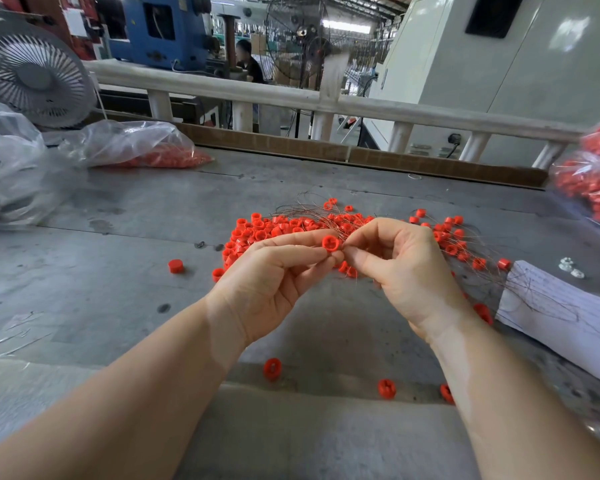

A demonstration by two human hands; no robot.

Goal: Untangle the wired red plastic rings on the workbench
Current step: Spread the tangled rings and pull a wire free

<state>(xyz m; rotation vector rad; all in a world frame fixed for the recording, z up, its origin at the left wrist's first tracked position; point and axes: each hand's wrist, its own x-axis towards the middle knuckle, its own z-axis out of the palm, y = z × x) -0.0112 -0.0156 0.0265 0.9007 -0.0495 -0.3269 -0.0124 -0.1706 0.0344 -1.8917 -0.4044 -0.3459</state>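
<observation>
A heap of small red plastic rings (274, 228) tangled with thin brownish wires (305, 207) lies on the grey workbench (136, 209). My left hand (274, 275) pinches one red ring (330, 243) between thumb and fingertips, lifted above the heap. My right hand (399, 265) is right beside it, its thumb and forefinger pinched together at the ring's edge, seemingly on a thin wire. More wired rings (461, 247) trail to the right behind my right hand.
Loose rings lie near me (272, 368), (386, 388) and one at the left (176, 266). Clear bags with red rings sit at back left (142, 147) and far right (593, 188). A white paper (561, 313) lies right, a fan (32, 74) back left.
</observation>
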